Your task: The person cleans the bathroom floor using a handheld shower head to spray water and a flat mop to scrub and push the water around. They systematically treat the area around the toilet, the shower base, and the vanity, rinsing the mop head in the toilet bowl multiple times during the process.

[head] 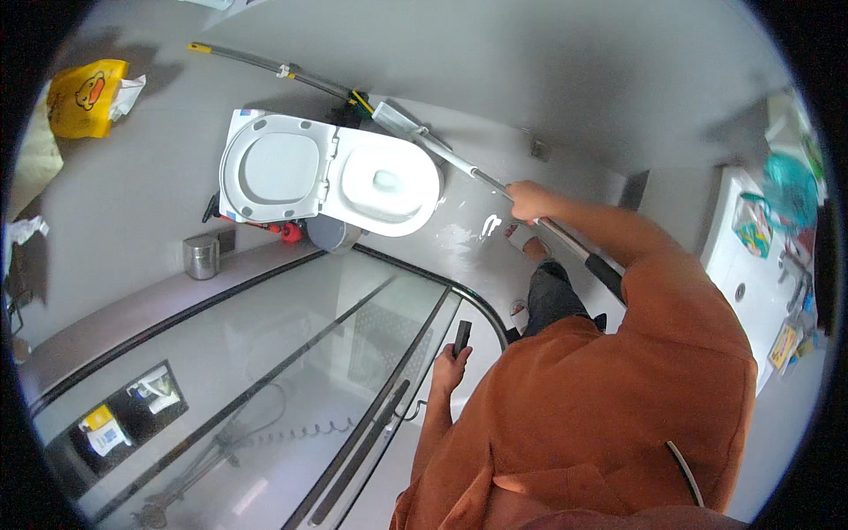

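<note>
My right hand (529,201) is closed around the grey metal pole of a flat mop (490,181). Its black grip (603,275) runs back under my right arm. The pale, flat mop head (395,119) is tilted beside the toilet, close to the wall. Lower down, my left hand (450,366) holds a black rectangular handheld object (463,336), whose exact kind I cannot tell. That hand is beside the glass shower door. Before me stands a white toilet (424,182) with its lid and seat (278,169) raised. Shiny wet patches (490,226) mark the floor.
A yellow-ended pole (245,58) leans by the wall behind the toilet. A grey bin (331,233) and a red-headed tool (289,231) sit beside it. The curved shower enclosure (424,265) borders the left; a washbasin (735,258) is at right. A metal canister (201,257) occupies the ledge.
</note>
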{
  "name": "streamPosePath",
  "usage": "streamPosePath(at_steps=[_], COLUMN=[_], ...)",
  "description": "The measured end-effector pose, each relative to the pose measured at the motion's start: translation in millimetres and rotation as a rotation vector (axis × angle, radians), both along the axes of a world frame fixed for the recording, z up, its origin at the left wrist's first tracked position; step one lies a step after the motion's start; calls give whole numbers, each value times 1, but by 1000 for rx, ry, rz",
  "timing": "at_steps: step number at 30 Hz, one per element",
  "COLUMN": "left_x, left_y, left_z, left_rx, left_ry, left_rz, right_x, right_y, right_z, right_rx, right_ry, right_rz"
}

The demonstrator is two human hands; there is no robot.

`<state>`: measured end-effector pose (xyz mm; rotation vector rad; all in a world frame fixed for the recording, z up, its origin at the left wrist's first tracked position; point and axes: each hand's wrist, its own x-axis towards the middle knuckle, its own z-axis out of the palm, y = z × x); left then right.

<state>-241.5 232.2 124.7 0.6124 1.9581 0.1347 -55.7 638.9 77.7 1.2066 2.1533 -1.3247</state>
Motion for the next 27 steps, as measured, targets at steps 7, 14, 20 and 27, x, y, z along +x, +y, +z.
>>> streamPosePath(at_steps=[7, 14, 20, 27], left_x=[-24, -35, -40, -39], left_y=[10, 44, 54, 62], left_z=[-12, -8, -11, -7], left_rx=[-72, -124, -209, -114], left_ry=[22, -39, -155, -107], left_rz=[-70, -91, -109, -219], right_x=[-55, -49, 36, 154], right_y=[81, 82, 0, -93], right_z=[-25, -120, -76, -3], right_rx=[12, -35, -392, -466], right_ry=[30, 145, 93, -74], right_rz=[282, 246, -478, -591])
